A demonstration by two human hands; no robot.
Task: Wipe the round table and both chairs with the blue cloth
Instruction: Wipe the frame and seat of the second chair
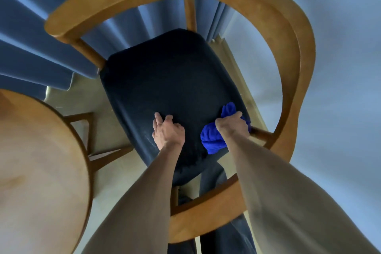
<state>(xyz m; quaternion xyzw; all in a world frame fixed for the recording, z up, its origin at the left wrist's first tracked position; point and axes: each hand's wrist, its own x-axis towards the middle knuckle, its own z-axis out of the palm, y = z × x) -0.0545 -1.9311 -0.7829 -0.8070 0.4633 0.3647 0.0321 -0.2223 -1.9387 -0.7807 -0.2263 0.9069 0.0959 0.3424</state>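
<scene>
Two bare hands reach down onto the seat of a wooden chair (288, 33), seen from directly above by a head-worn camera. That chair has a curved wooden rail that loops round the back and both sides, and a dark padded seat (171, 80).

On the right, the right hand (232, 125) has its fingers curled tightly round a bunched blue cloth (212, 140), which it presses against the near right part of the seat, close to the edge. Part of this cloth sticks out beyond the fingers toward the back of the chair, and a larger wad bulges out below the wrist.

On the left, the left hand (168, 132) rests on the near middle of the seat and holds nothing. Its fingers are loosely bent, with the fingertips touching the padding. Both hands sit side by side on the cushion, near each other but not touching.

A round wooden table (37, 161) fills the lower left, just beside the chair. Between table and chair a wooden frame shows; what it belongs to cannot be told. Blue curtains (41, 55) hang in folds behind the chair at the upper left, and a plain pale wall (340, 47) runs along the right. Pale flooring (121, 173) shows beneath the furniture, along with the person's dark trousers (231, 235) at the bottom edge
</scene>
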